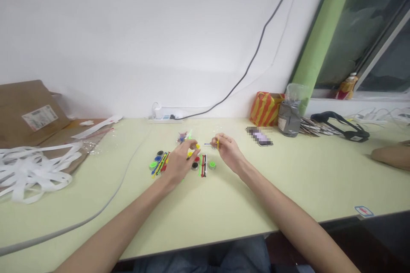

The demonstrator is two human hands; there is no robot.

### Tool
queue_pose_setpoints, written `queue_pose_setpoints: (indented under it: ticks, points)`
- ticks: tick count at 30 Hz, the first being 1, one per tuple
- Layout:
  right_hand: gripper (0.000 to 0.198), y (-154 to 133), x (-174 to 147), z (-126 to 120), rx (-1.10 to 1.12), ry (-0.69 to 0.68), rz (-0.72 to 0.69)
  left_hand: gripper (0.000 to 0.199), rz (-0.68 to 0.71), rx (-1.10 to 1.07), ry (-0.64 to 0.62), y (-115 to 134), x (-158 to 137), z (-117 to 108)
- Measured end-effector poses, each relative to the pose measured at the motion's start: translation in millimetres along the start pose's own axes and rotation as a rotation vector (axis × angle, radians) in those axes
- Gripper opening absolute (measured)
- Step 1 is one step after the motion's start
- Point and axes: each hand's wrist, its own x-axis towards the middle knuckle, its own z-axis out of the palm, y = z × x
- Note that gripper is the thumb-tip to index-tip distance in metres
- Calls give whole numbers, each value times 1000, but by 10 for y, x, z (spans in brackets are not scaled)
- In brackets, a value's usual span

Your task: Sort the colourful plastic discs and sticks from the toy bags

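Note:
My left hand [184,158] is above the table, with thumb and fingertips closed on a small yellow round piece [197,146]. To its right, my right hand [229,149] pinches a thin yellow stick [218,142]. A short blue stick [208,143] points left from the same fingertips. Below the hands lie a green disc [212,165], a black disc [195,165] and a red disc [197,159] beside upright-lying red, white and green sticks [203,166]. Left of my left hand are more coloured sticks [159,165] and discs [153,165], partly covered by it.
Behind my left hand is a small pile of coloured pieces [182,137]. A power strip [166,119] sits against the wall. At right are a phone [260,136], a striped bag [266,108] and black headgear [341,126]. White strapping [35,172], cardboard [28,111] and a grey cable [112,198] occupy the left.

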Motion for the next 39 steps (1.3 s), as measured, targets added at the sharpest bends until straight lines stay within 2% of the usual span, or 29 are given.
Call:
queue_pose_setpoints:
  ticks: [3, 5, 8, 10, 14, 17, 19, 21, 26, 30, 34, 36, 39]
  points:
    - [41, 153, -17, 39, -35, 7, 131, 19, -14, -6, -30, -2, -7, 37]
    - [41, 233, -22, 44, -96, 57, 150, 18, -20, -3, -52, -7, -9, 60]
    - [32, 268, -2, -8, -256, 129, 38, 17, -34, 11, -72, -14, -7, 80]
    - [24, 222, 18, -68, -447, 103, -72, 17, -43, 15, -79, -17, -4, 85]
    - [11, 21, 8, -145, -854, -140, -196, 17, -44, 30, -78, -15, -3, 85]
    - [3, -101, -44, -138, -965, -441, -174, 17, -38, 36, -86, -15, -3, 81]
    - [4, -122, -85, -118, -989, -587, -128, 16, -37, 41, -92, -17, -2, 76]
    - [4, -95, -123, -93, -1041, -622, -95, 16, -37, 45, -92, -18, -1, 72]
    - [9, 54, -195, -11, -1168, -572, -76, 16, -34, 37, -81, -15, -1, 66]
    - [8, 96, -222, 44, -1147, -551, -54, 15, -19, 34, -70, -18, -5, 42]
    - [8, -63, -214, 25, -967, -555, 16, 17, -41, -22, 14, -28, 7, 5]
    - [12, -190, -198, -17, -832, -520, 37, 21, -103, -128, 58, -21, 20, -8]
    - [22, -313, -163, -81, -560, -367, 78, 29, -198, -389, 55, 12, 34, -13]
